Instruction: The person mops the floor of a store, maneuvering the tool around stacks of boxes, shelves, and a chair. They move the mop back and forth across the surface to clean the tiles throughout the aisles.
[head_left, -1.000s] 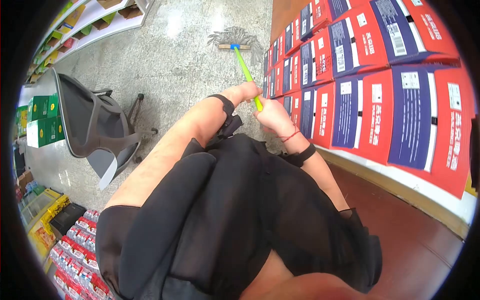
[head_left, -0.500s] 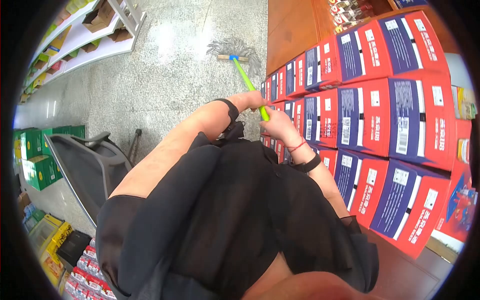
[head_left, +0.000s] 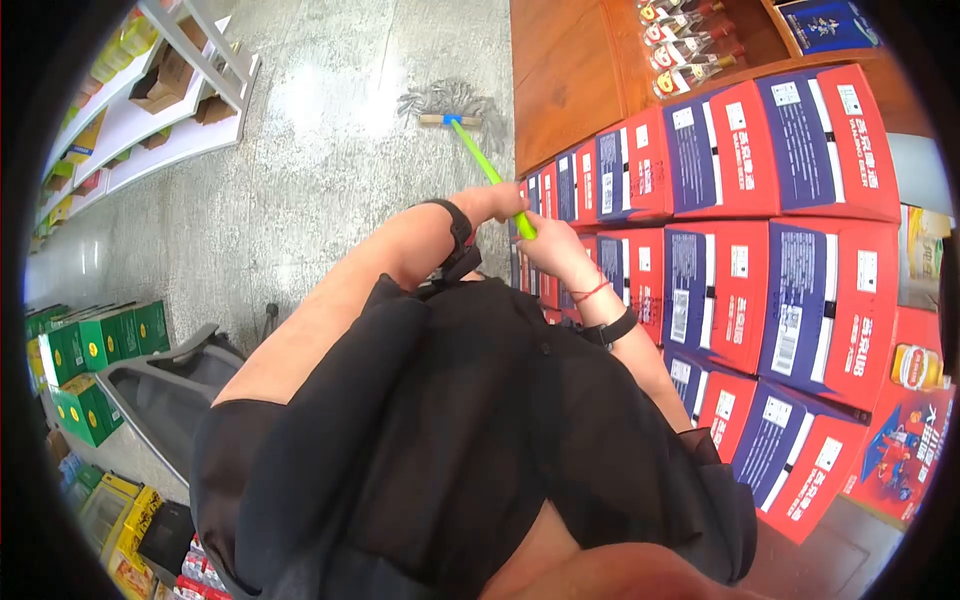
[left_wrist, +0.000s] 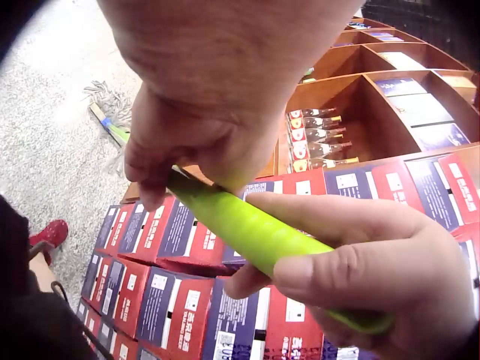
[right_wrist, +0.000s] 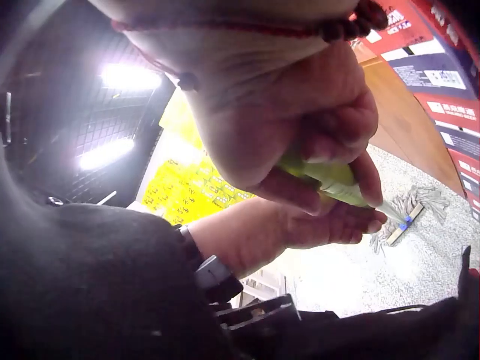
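Note:
A string mop with a bright green handle point(head_left: 480, 157) reaches forward from the person's body. Its grey mop head point(head_left: 446, 104), on a wooden bar with a blue joint, lies spread on the speckled floor. The left hand point(head_left: 497, 201) grips the handle further down, ahead of the other hand. Close behind it, the right hand point(head_left: 553, 247) holds the ribbed top end of the handle, its thumb point(left_wrist: 309, 271) lying along the green grip in the left wrist view. Both forearms wear black straps, and a red cord circles the right wrist.
Stacked red and blue beer cartons point(head_left: 715, 290) line the right side, close to the right arm. Beyond them stands a wooden cabinet point(head_left: 570, 80) with bottles point(head_left: 690, 72). White shelving point(head_left: 190, 130) is at the far left. A grey chair point(head_left: 165, 385) and green boxes point(head_left: 100, 340) stand left of the body.
The cartons and chair have slid down the head view, and the bottle cabinet has come into sight. The mop head sits slightly further left and lower. Both hands keep their grip on the handle.

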